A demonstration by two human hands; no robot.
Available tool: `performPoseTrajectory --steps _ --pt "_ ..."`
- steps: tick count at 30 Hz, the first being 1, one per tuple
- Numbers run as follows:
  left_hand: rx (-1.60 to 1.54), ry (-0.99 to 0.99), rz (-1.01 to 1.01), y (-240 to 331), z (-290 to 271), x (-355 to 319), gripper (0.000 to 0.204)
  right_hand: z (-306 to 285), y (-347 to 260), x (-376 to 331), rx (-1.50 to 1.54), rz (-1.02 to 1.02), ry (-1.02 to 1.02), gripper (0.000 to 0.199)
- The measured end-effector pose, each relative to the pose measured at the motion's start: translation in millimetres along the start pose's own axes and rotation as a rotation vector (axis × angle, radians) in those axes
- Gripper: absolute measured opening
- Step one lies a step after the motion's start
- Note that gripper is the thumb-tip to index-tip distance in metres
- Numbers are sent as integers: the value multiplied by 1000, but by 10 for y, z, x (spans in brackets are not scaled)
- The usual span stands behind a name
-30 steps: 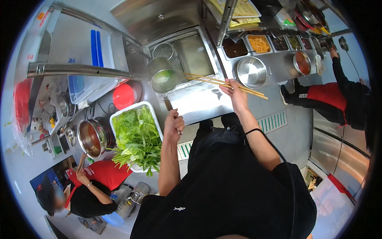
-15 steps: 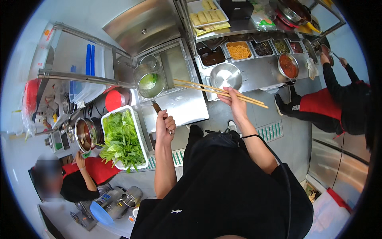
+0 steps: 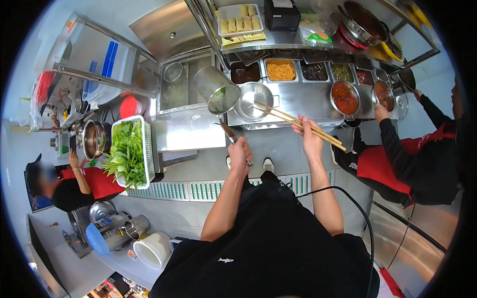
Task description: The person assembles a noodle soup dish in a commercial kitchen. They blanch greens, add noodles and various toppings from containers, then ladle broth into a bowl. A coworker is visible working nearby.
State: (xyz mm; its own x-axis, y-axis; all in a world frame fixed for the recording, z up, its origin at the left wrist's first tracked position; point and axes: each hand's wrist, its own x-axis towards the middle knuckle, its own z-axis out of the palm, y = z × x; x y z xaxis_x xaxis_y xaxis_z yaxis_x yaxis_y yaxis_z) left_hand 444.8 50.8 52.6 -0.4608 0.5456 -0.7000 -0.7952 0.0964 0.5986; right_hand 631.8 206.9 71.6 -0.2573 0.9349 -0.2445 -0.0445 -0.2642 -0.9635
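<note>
My left hand [image 3: 240,154] is closed around the handle of a deep noodle strainer [image 3: 209,88], whose mesh basket tilts beside a steel pot [image 3: 254,99]. Some green leaves [image 3: 217,101] lie inside the basket. Long wooden chopsticks [image 3: 298,125] are gripped in my right hand [image 3: 309,135], their tips over the pot. That pot stands on the steel counter and shows only bare metal inside. To the left is the boiler [image 3: 161,107], with another round strainer [image 3: 173,72] set in its water.
A white basket of leafy greens [image 3: 130,151] stands at left. Behind the pot are topping pans [image 3: 280,70], with a tray of rolls [image 3: 240,20] on the shelf. A bowl of red soup [image 3: 345,99] sits at right. Co-workers stand at left [image 3: 82,179] and right [image 3: 397,159].
My left hand has carried the strainer from over the boiler rightward to the pot. My view and body have shifted right. The chopstick tips are now over the pot; the right co-worker's hand holds a soup bowl.
</note>
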Motion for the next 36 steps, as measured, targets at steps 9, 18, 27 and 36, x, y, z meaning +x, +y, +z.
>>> performPoseTrajectory --steps 9,18,27,36 --pt "254 110 192 -1000 -92 662 20 -104 88 183 -172 -25 -29 35" --pt "635 305 548 -1436 -309 1370 19 -100 128 170 -268 -27 -78 38" --pt "724 314 632 -1214 -371 1493 16 -54 112 148 -265 -46 -77 34" --pt "749 281 639 -1068 -287 1462 16 49 -43 113 -330 -141 -76 28"
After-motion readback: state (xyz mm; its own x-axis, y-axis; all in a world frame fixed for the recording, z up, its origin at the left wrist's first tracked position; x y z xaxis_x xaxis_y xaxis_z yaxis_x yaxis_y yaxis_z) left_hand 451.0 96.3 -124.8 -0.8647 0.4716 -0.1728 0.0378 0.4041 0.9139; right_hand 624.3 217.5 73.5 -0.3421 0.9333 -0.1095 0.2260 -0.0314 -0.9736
